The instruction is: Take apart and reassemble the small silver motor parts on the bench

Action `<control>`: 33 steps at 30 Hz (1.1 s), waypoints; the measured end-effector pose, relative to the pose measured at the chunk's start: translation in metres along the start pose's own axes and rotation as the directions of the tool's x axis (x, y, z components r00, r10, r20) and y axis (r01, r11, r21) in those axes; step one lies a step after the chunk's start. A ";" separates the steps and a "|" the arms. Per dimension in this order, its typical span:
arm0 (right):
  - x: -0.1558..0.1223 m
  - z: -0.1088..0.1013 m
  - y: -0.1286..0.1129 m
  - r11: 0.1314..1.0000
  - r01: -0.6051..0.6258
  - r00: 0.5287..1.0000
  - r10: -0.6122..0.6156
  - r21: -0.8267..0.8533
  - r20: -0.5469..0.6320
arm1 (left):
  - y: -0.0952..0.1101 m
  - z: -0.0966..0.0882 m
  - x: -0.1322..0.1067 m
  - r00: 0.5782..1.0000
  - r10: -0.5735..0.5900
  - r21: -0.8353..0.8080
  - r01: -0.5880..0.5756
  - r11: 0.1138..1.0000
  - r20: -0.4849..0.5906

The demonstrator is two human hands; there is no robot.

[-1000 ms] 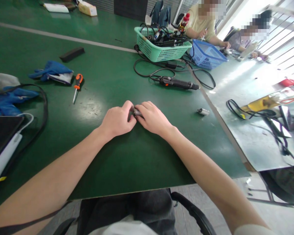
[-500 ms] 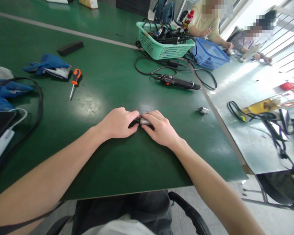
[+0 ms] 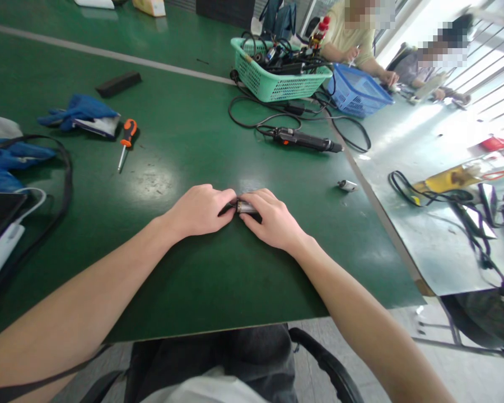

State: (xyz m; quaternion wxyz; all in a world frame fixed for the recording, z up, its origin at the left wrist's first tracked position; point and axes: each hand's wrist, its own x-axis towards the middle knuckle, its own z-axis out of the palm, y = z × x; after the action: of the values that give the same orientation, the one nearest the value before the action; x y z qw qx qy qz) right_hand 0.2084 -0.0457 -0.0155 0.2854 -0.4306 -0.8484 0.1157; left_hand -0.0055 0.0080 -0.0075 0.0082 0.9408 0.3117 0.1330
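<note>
My left hand (image 3: pixel 199 210) and my right hand (image 3: pixel 271 218) meet on the green table (image 3: pixel 185 280), fingers closed from both sides round a small metal cylinder (image 3: pixel 246 207) with a dark end. Most of that part is hidden under my fingers. A second small metal cylinder (image 3: pixel 346 185) lies loose to the right, near the table's edge.
A black electric screwdriver (image 3: pixel 308 141) with its cable lies behind my hands. Further back stand a green basket (image 3: pixel 277 84) of tools and a blue basket (image 3: pixel 357 92). An orange-handled screwdriver (image 3: pixel 126 140) and blue gloves (image 3: pixel 82 109) lie left. Two people sit at the far right.
Both hands, pressed together on the small cylinder, have shifted slightly right and nearer to me on the table. The grip looks the same.
</note>
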 end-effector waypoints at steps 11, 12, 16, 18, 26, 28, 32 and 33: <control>0.001 0.000 -0.001 1.000 -0.002 1.000 0.002 -0.012 0.006 | 0.001 -0.001 0.000 1.000 0.001 0.006 -0.001 1.000 -0.007; 0.001 0.000 -0.001 1.000 -0.002 1.000 0.002 -0.012 0.005 | 0.001 -0.001 0.000 1.000 0.000 0.008 0.000 1.000 -0.008; 0.001 0.000 -0.001 1.000 0.000 1.000 0.000 -0.015 0.001 | 0.002 -0.001 0.000 1.000 -0.006 0.012 0.006 1.000 -0.010; 0.000 0.001 -0.001 1.000 -0.002 1.000 0.002 -0.017 0.001 | 0.002 -0.001 -0.001 1.000 -0.003 0.015 0.004 1.000 -0.005; 0.000 0.000 -0.001 1.000 -0.006 1.000 0.006 -0.014 0.001 | 0.002 -0.001 -0.001 1.000 -0.005 0.017 0.005 1.000 -0.010; 0.000 0.000 -0.001 1.000 -0.006 1.000 0.006 -0.010 0.001 | 0.002 -0.001 0.000 1.000 -0.007 0.018 0.007 1.000 -0.010; 0.000 0.000 0.000 1.000 -0.011 1.000 0.011 -0.001 0.001 | 0.002 -0.001 0.000 1.000 -0.008 0.017 0.008 1.000 -0.005; 0.000 0.000 0.000 1.000 -0.010 1.000 0.010 0.000 0.002 | 0.002 -0.001 -0.001 1.000 -0.009 0.017 0.009 1.000 -0.004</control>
State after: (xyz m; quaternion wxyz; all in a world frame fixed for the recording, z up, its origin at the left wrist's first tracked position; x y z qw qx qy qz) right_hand 0.2084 -0.0462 -0.0151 0.2840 -0.4348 -0.8465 0.1175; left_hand -0.0050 0.0058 -0.0063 0.0001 0.9392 0.3170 0.1321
